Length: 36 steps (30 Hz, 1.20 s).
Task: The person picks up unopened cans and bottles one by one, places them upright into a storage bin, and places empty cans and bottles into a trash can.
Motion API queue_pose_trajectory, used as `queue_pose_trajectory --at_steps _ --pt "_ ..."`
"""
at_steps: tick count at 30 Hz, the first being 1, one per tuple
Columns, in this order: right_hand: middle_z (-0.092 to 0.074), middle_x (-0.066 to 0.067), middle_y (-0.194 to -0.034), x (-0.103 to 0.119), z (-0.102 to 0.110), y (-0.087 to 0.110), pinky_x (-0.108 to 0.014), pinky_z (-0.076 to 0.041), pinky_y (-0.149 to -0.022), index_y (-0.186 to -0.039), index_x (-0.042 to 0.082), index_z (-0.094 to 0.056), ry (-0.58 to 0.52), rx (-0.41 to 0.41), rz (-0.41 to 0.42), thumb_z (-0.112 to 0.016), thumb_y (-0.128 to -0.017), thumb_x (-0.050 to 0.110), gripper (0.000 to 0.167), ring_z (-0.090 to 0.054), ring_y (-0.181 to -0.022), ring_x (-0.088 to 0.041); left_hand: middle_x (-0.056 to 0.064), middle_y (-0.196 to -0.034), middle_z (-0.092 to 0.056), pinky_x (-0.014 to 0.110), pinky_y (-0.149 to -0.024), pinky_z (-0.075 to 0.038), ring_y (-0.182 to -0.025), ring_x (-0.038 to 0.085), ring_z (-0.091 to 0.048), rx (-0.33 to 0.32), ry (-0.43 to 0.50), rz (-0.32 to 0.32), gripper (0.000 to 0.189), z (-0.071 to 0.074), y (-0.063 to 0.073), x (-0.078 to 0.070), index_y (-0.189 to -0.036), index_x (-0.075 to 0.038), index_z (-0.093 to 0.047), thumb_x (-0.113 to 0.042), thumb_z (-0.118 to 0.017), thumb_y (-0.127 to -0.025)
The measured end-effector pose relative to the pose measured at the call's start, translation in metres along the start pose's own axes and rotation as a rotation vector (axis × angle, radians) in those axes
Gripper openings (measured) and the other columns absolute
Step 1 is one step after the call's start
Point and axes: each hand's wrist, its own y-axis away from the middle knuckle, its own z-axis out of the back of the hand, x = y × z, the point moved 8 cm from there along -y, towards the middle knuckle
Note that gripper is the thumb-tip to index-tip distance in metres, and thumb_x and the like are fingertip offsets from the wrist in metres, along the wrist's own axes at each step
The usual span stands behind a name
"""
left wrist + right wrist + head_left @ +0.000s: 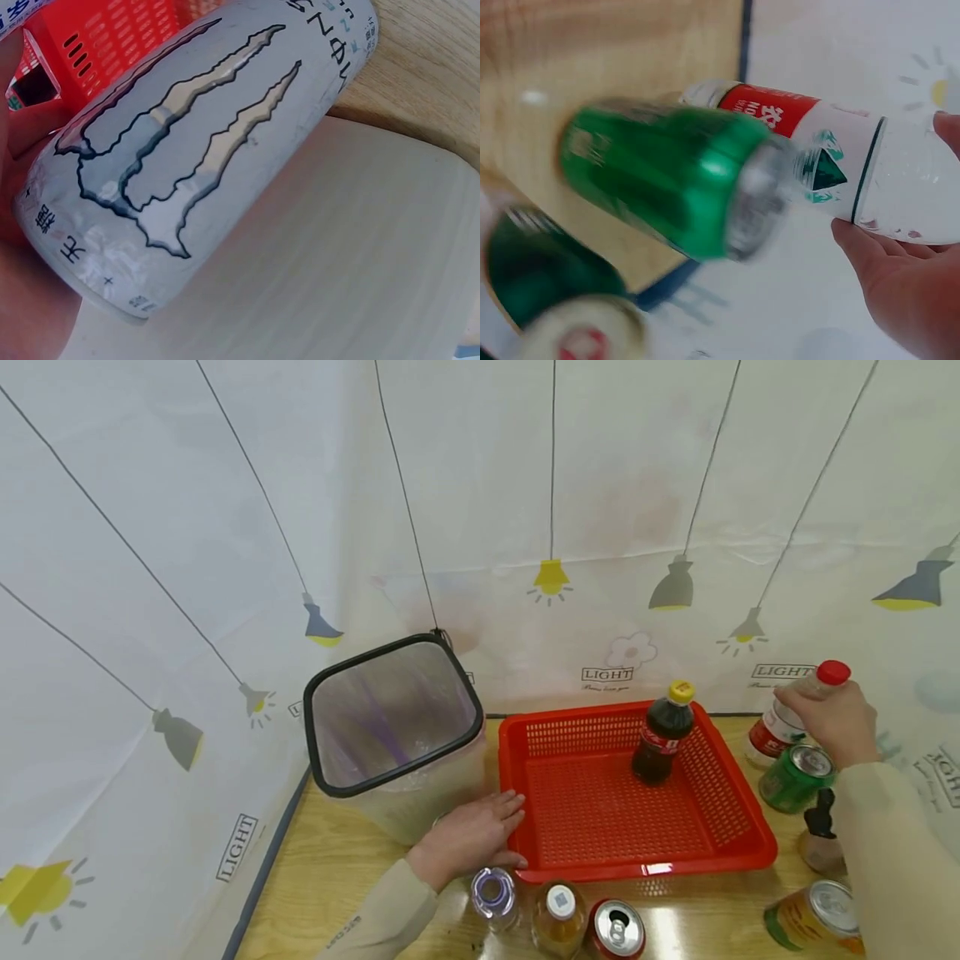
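At the left rim of the red plastic basket (708,866), my left hand (472,835) lies with extended fingers against the edge. A white energy drink can (225,135) is close beside that hand in the left wrist view; the hand mostly hides it from the head view. Over at the right, my right hand (840,722) grips the upper part of a clear water bottle (772,737) with a red cap and red-and-white label. A green can (660,176) stands right in front of this bottle. Inside the basket, a cola bottle (662,739) with a yellow cap stands upright.
A whitish bin (405,806) with a black rim stands left of the basket. Along the front are a clear bottle (493,897), an amber drink bottle (558,922) and a red can (617,931). An orange-green can (813,914) and a black-topped bottle (823,847) stand near the right forearm.
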Motion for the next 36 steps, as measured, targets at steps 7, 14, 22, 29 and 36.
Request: queue_pose_trajectory --at_steps 7,14,22,29,36 --pt "-0.040 -0.044 -0.146 0.031 0.029 0.011 -0.074 -0.043 -0.099 -0.149 -0.012 -0.042 0.105 0.001 0.110 -0.048 -0.099 0.066 0.094 -0.042 -0.128 -0.062 0.010 -0.148 -0.058 0.031 -0.115 -0.042 -0.138 0.023 -0.055 -0.016 -0.040 -0.012 0.068 0.002 -0.002 -0.003 -0.136 -0.008 -0.069 -0.061 -0.064 -0.094" --pt "-0.043 -0.045 -0.142 0.067 0.057 0.036 -0.078 -0.040 -0.097 -0.149 -0.013 -0.033 0.144 -0.114 0.221 -0.054 -0.100 0.057 0.088 -0.044 -0.123 -0.065 0.011 -0.148 -0.058 0.032 -0.115 -0.041 -0.138 0.024 -0.054 -0.014 -0.018 -0.007 0.068 0.000 -0.002 -0.003 -0.136 -0.007 -0.069 -0.060 -0.066 -0.094" --pt "-0.043 -0.044 -0.142 0.092 0.079 0.073 -0.078 -0.042 -0.096 -0.155 -0.009 -0.029 0.115 -0.215 0.237 -0.056 -0.101 0.053 0.086 -0.045 -0.119 -0.063 0.012 -0.147 -0.059 0.033 -0.113 -0.044 -0.137 0.026 -0.056 -0.033 0.017 0.002 0.067 0.003 -0.002 -0.002 -0.134 -0.006 -0.070 -0.057 -0.070 -0.092" --pt "-0.047 -0.043 -0.139 0.099 0.084 0.099 -0.077 -0.044 -0.093 -0.147 -0.010 -0.041 0.122 -0.284 0.275 -0.058 -0.101 0.050 0.078 -0.045 -0.119 -0.061 0.013 -0.146 -0.060 0.034 -0.113 -0.045 -0.136 0.027 -0.056 -0.048 0.033 -0.004 0.067 0.004 -0.002 -0.002 -0.133 -0.005 -0.070 -0.057 -0.071 -0.091" --pt "-0.059 -0.039 -0.128 0.110 0.078 0.127 -0.055 -0.056 -0.071 -0.136 -0.006 -0.055 0.105 -0.313 0.367 -0.065 -0.100 0.045 0.063 -0.055 -0.109 -0.058 0.011 -0.146 -0.060 0.032 -0.111 -0.046 -0.136 0.025 -0.056 -0.035 0.021 0.005 0.067 0.002 -0.003 0.000 -0.133 -0.007 -0.071 -0.058 -0.071 -0.091"
